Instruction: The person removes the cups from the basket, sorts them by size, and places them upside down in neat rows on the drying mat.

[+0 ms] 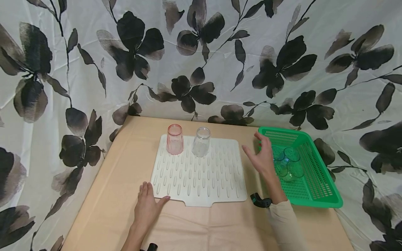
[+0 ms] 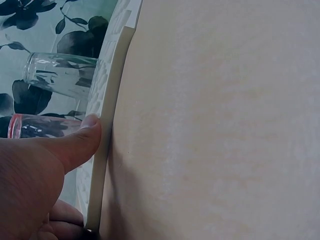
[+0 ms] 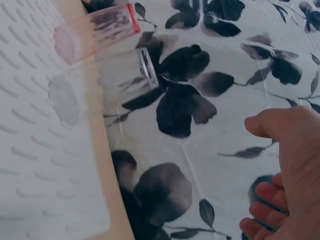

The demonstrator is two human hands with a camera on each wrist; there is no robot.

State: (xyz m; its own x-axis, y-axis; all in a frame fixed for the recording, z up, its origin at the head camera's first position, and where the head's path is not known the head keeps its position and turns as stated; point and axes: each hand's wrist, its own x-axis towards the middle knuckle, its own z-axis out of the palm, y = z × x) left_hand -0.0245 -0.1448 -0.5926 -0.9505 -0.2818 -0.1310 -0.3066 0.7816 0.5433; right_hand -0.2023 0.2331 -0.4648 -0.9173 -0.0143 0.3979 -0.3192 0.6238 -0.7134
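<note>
A white drainer board (image 1: 201,181) with raised ridges lies on the table. Standing on its back part are a pink-tinted glass (image 1: 175,140) and, to its right, a clear glass (image 1: 201,143). My left hand (image 1: 146,205) rests at the board's front left corner, thumb against the rim (image 2: 107,135) and fingers stretched along the left side. By the left wall of a green basket (image 1: 323,184) is my right hand (image 1: 263,155), its fingers and thumb spread apart with nothing between them. Several glasses (image 1: 295,169) are inside the basket, partly hidden by that hand.
A light tan cloth covers the table (image 1: 116,181). Behind it and at both sides hangs a white curtain (image 1: 232,76) with dark flowers. The basket stands close to the table's right edge.
</note>
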